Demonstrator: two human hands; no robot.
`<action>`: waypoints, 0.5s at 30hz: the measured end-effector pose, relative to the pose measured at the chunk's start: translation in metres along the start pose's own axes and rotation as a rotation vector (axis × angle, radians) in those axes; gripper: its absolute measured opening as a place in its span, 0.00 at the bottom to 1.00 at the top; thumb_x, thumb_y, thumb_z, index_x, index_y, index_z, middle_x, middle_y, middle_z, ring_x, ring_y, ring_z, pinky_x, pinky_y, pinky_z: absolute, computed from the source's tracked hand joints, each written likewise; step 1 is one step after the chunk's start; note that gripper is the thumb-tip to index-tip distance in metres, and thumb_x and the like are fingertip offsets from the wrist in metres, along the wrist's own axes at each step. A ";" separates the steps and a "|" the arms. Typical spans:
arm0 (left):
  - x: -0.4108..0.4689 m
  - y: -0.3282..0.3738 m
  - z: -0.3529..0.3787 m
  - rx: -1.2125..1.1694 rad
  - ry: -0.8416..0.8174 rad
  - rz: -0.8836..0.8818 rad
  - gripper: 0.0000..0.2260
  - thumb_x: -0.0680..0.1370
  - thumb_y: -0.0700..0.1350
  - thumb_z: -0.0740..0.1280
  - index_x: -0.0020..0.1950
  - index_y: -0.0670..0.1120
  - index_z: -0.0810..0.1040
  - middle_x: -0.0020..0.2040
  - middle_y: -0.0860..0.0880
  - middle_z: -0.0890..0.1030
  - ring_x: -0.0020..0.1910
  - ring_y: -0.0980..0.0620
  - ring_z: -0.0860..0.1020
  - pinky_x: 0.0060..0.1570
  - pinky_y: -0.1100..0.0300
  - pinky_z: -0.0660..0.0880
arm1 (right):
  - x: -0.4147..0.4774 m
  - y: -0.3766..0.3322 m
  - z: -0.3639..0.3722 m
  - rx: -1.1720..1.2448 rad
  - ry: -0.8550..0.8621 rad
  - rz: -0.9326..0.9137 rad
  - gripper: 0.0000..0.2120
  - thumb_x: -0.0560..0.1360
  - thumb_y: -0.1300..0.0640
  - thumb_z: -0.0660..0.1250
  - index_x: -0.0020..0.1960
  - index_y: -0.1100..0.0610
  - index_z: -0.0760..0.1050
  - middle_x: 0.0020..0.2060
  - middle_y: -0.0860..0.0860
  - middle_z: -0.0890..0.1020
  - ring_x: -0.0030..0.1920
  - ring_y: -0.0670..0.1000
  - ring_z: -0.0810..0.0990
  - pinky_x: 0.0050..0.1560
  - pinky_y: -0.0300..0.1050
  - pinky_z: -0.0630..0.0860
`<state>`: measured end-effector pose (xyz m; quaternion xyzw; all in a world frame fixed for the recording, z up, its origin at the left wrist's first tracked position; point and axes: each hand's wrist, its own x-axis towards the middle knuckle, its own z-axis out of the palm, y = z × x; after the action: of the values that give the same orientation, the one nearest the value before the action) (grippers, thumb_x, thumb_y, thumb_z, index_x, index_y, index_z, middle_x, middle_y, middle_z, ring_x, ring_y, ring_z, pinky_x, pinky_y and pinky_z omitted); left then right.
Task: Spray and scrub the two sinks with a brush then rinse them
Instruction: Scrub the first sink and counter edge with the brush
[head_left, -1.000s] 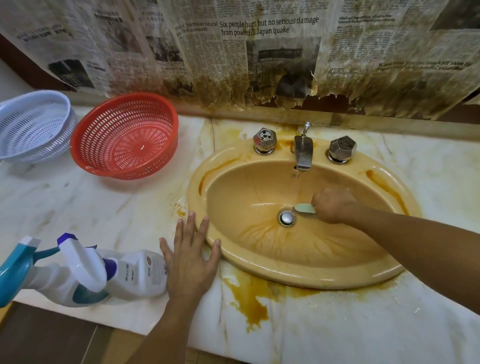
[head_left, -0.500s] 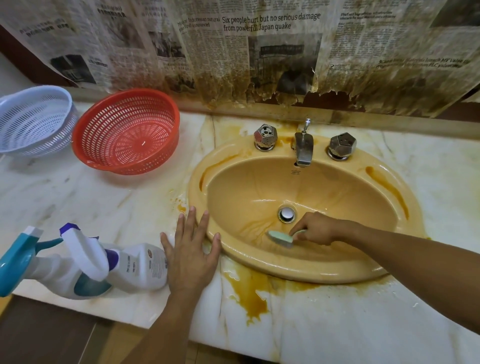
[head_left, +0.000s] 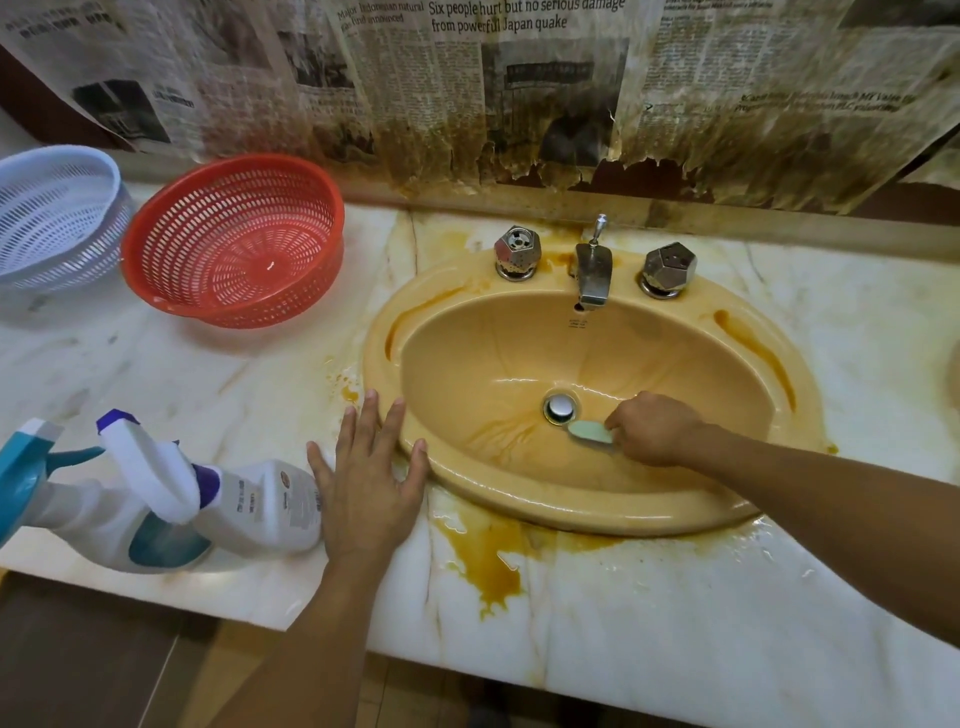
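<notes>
A yellow oval sink with brown stains is set in the marble counter. My right hand reaches into the bowl and grips a pale green brush, whose head lies just right of the metal drain. My left hand rests flat with spread fingers on the counter, fingertips touching the sink's left rim. Two white spray bottles stand on the counter just left of that hand. Only one sink is in view.
The faucet and two metal knobs sit at the sink's back rim. A red colander and a white colander stand at the back left. Stained newspaper covers the wall. A brown puddle lies before the sink.
My right hand has swept the brush from beside the drain down to the front of the bowl and back up beside the drain. My left hand has stayed flat on the counter.
</notes>
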<state>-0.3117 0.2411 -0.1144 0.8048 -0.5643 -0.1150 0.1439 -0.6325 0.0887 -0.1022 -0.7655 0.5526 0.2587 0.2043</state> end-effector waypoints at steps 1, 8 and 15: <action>0.000 0.000 0.000 -0.003 0.002 0.001 0.28 0.82 0.65 0.48 0.82 0.62 0.58 0.84 0.59 0.50 0.83 0.54 0.49 0.78 0.35 0.42 | -0.002 -0.010 0.007 0.034 -0.013 -0.032 0.16 0.78 0.51 0.61 0.61 0.48 0.83 0.56 0.51 0.83 0.57 0.55 0.80 0.57 0.53 0.79; -0.004 0.000 0.000 -0.050 0.082 0.018 0.26 0.82 0.63 0.53 0.78 0.57 0.68 0.82 0.55 0.61 0.81 0.51 0.58 0.78 0.33 0.48 | -0.012 -0.006 -0.027 0.221 -0.308 -0.160 0.11 0.78 0.54 0.68 0.58 0.48 0.85 0.38 0.51 0.83 0.29 0.52 0.77 0.30 0.45 0.77; -0.008 -0.004 0.001 -0.112 0.049 0.030 0.23 0.84 0.60 0.55 0.79 0.58 0.66 0.83 0.56 0.57 0.82 0.52 0.54 0.79 0.34 0.45 | -0.020 -0.002 -0.003 -0.021 -0.112 -0.163 0.15 0.78 0.52 0.64 0.61 0.48 0.84 0.57 0.46 0.84 0.56 0.52 0.81 0.58 0.48 0.79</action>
<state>-0.3116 0.2496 -0.1168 0.7894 -0.5653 -0.1245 0.2044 -0.6350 0.1019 -0.0872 -0.7945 0.4734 0.2891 0.2473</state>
